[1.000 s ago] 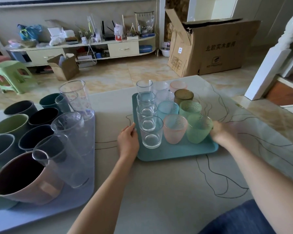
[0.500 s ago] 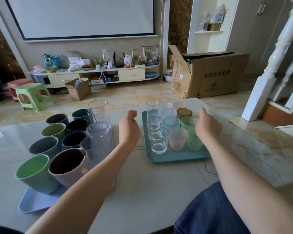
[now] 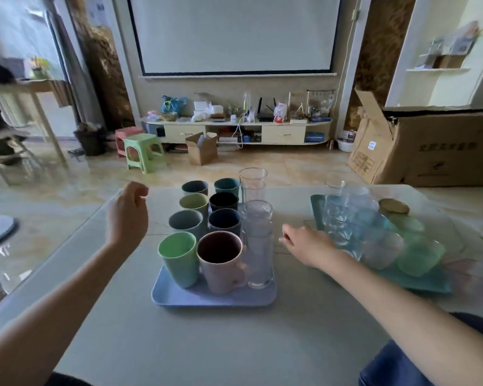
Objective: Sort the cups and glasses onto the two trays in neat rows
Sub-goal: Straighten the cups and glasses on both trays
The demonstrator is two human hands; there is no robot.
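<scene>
Two trays sit on the table (image 3: 234, 344): a lilac-blue tray (image 3: 212, 298) and, to its right, a teal tray (image 3: 427, 282). The lilac-blue tray carries eight opaque cups (image 3: 179, 261) in two columns of four, and along their right side three tall clear glasses (image 3: 258, 256) in one column. The tumblers (image 3: 346, 227) on the teal tray are too blurred to count.

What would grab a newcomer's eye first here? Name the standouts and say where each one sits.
The blue tray at table centre stands out, with coloured cups in two rows, a light green cup and a pink mug nearest, and tall clear glasses along its right side. To the right, blurred, a teal tray holds glasses. The left hand hangs in the air, and the right hand lies between the trays.
</scene>
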